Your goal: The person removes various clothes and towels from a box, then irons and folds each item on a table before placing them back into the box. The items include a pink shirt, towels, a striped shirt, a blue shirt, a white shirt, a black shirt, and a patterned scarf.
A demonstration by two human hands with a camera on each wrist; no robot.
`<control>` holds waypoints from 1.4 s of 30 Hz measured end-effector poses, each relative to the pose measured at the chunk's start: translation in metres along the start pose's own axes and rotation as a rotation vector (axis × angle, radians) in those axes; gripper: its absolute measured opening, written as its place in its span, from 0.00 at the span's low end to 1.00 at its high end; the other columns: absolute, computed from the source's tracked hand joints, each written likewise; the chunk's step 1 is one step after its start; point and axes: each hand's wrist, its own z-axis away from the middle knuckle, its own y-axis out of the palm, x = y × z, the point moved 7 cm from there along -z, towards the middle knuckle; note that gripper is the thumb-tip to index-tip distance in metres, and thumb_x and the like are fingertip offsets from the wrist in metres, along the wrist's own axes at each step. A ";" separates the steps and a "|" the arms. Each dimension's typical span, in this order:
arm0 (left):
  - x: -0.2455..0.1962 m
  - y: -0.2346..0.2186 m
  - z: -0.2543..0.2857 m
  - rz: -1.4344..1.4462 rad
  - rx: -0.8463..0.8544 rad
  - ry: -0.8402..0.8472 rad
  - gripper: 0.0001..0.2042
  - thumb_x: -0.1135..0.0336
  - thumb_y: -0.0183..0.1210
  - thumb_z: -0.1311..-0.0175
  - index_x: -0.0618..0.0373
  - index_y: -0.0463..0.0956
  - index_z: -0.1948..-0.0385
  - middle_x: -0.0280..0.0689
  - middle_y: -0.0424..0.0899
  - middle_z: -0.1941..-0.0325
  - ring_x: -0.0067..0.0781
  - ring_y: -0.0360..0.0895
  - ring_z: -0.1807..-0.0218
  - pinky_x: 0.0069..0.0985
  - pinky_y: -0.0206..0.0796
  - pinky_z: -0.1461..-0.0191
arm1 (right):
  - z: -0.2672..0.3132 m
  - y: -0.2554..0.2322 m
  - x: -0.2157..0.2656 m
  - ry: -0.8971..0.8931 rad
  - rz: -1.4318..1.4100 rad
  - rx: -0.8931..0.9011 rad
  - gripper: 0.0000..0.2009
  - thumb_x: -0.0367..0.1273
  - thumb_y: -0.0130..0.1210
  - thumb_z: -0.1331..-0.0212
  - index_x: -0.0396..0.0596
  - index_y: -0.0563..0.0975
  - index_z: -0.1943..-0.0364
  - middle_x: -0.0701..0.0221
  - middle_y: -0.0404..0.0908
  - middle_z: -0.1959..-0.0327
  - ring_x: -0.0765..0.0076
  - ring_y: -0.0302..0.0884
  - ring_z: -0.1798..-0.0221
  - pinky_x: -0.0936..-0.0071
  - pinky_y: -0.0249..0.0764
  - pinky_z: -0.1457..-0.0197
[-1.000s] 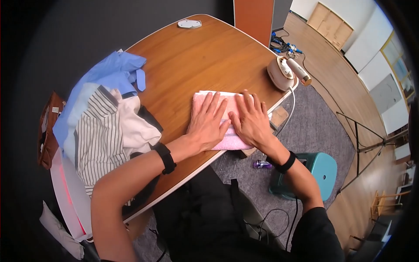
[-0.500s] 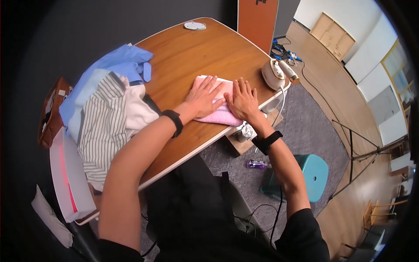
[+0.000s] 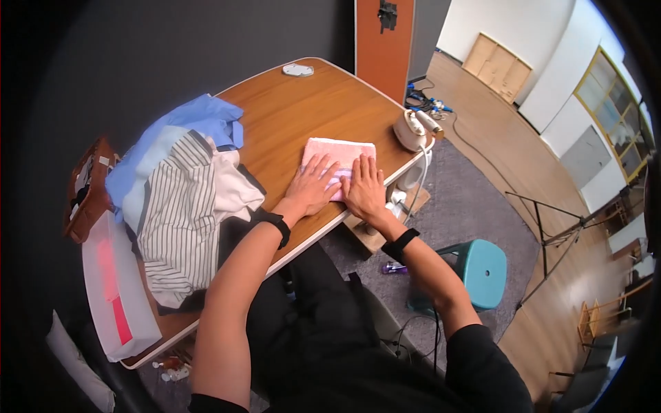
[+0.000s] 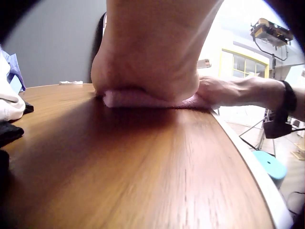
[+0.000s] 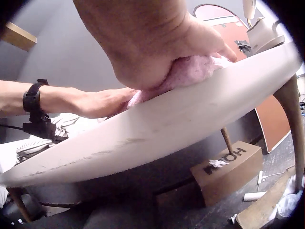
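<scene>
From where I stand, the bench (image 3: 296,103) takes up the middle of the head view, with a heap of clothes (image 3: 180,217) over its left side. The towel (image 3: 339,151) lies flat on it at the centre of the frame, near the white edge, folded into a pink pad. It looks light and soft, with a fleecy face that should cling to skin rather than slip, and I doubt it could be harmed by handling. Lifted by one corner it would probably flop open; better to slide fingers under two opposite sides and keep it level. The left hand (image 3: 310,187) and right hand (image 3: 365,189) rest side by side on it, palms down, fingers out straight, holding nothing.

Together they cover much of its lower half in the head view. In the left wrist view, the left hand blocks all but a thin pink strip; in the right wrist view, the low angle loses the top face. I can't count the layers or make out the lower corners.
</scene>
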 end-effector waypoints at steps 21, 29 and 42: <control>-0.025 -0.017 0.044 -0.029 0.052 -0.110 0.42 0.40 0.61 0.35 0.60 0.61 0.26 0.61 0.58 0.23 0.65 0.61 0.28 0.52 0.60 0.25 | -0.050 0.006 -0.015 -0.537 -0.186 0.128 0.27 0.43 0.46 0.26 0.43 0.69 0.29 0.56 0.66 0.23 0.46 0.62 0.22 0.50 0.58 0.21; -0.037 -0.059 0.047 -0.031 -0.201 0.114 0.26 0.56 0.64 0.35 0.59 0.75 0.38 0.50 0.71 0.30 0.51 0.66 0.29 0.53 0.56 0.26 | -0.095 0.007 -0.013 -0.224 -0.144 0.112 0.25 0.45 0.50 0.29 0.49 0.74 0.33 0.56 0.68 0.27 0.47 0.60 0.23 0.43 0.54 0.21; 0.045 -0.028 0.029 0.114 -0.083 0.007 0.26 0.74 0.52 0.31 0.54 0.69 0.30 0.41 0.67 0.22 0.56 0.73 0.31 0.43 0.72 0.31 | -0.083 0.023 0.004 -0.294 -0.039 0.165 0.31 0.57 0.42 0.26 0.56 0.70 0.27 0.57 0.62 0.22 0.48 0.57 0.21 0.45 0.49 0.20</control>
